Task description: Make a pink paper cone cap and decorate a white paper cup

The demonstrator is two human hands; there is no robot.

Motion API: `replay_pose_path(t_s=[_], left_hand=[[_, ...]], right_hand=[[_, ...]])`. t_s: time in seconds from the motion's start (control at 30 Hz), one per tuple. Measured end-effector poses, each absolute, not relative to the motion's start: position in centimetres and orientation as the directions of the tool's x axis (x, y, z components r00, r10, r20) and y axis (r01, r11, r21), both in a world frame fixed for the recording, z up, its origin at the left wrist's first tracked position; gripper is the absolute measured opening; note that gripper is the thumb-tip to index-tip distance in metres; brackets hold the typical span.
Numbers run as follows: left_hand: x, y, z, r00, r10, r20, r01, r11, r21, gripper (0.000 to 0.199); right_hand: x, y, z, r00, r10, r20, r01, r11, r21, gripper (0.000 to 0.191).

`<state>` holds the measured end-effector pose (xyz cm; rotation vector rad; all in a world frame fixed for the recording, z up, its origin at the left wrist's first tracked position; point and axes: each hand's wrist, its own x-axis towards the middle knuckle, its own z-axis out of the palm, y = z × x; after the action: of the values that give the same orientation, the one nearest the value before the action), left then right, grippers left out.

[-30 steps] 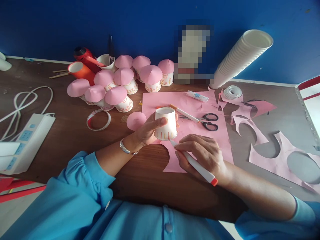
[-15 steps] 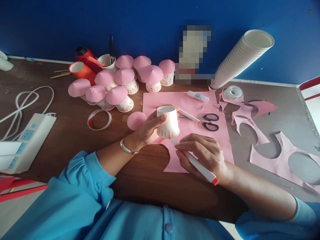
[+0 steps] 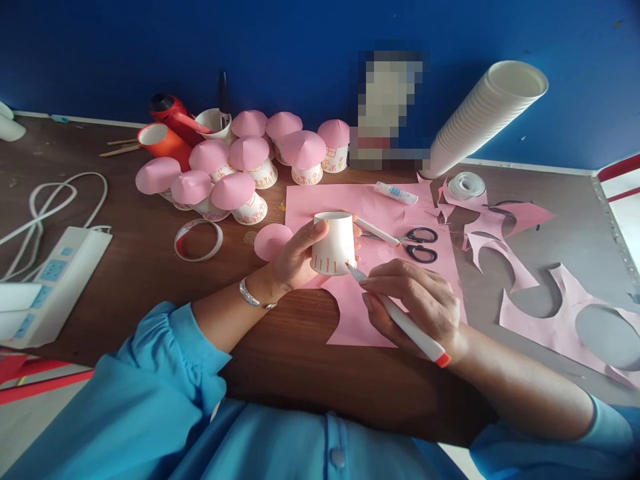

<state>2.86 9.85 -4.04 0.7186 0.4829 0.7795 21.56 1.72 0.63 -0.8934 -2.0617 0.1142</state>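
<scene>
The left hand (image 3: 299, 257) pinches a white paper cup (image 3: 332, 245) above the brown wooden worktop (image 3: 200, 293), while the right (image 3: 417, 300) grips a white, red-ended marker (image 3: 407, 327), its tip at the cup's striped lower edge.

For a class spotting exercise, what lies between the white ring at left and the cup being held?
In the head view: a small tan mark, a round pink paper piece, then the left hand.

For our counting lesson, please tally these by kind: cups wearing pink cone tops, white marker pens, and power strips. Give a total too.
Cups with pink cone tops: 9
White marker pens: 2
Power strips: 1
Total: 12
</scene>
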Motion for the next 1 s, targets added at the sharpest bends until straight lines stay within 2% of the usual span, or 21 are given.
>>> replay_pose_path(t_s=[0.37, 0.6, 0.8, 1.0], left_hand=[[2.89, 9.89, -4.14, 0.660, 0.744, -0.105, -0.474, 0.520, 0.710, 0.054], [2.79, 9.84, -3.98, 0.687, 0.723, -0.066, -0.478, 0.519, 0.708, 0.046], [2.91, 9.88, -3.95, 0.669, 0.738, -0.084, -0.452, 0.494, 0.743, 0.055], [2.94, 9.88, -4.01, 0.674, 0.734, -0.081, -0.448, 0.494, 0.745, 0.054]], right_hand=[[21.27, 1.78, 0.42, -0.372, 0.617, 0.694, 0.575, 0.740, -0.350, 0.013], [21.21, 1.80, 0.33, -0.369, 0.622, 0.691, 0.590, 0.731, -0.342, 0.012], [21.30, 1.76, 0.31, -0.368, 0.627, 0.687, 0.590, 0.728, -0.349, 0.013], [21.31, 1.72, 0.26, -0.367, 0.634, 0.680, 0.594, 0.723, -0.354, 0.012]])
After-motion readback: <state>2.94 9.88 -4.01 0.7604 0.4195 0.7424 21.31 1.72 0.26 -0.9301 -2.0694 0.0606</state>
